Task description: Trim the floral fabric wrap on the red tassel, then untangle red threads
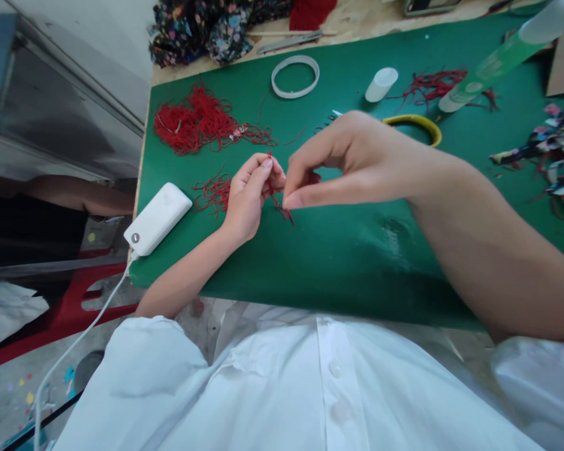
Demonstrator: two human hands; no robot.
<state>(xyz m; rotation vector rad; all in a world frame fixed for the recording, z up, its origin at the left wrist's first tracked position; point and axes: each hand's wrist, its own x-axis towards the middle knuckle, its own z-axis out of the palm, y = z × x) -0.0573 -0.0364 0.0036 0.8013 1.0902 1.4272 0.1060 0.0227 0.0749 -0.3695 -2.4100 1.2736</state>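
1. Your left hand (pixel 247 200) has its grip pinched on a short red cord (pixel 277 202), thumb and forefinger closed at its top end, above the green worktop (pixel 338 250).
2. Your right hand (pixel 352 160) meets it from the right, fingertips curled to the same cord (whether that grip truly clamps it, you cannot tell).
3. The cord's loose end hangs below both hands.
4. A small heap of red cords (pixel 212 193) lies just left of your left hand; a white power bank (pixel 157 218) sits near the worktop's edge.
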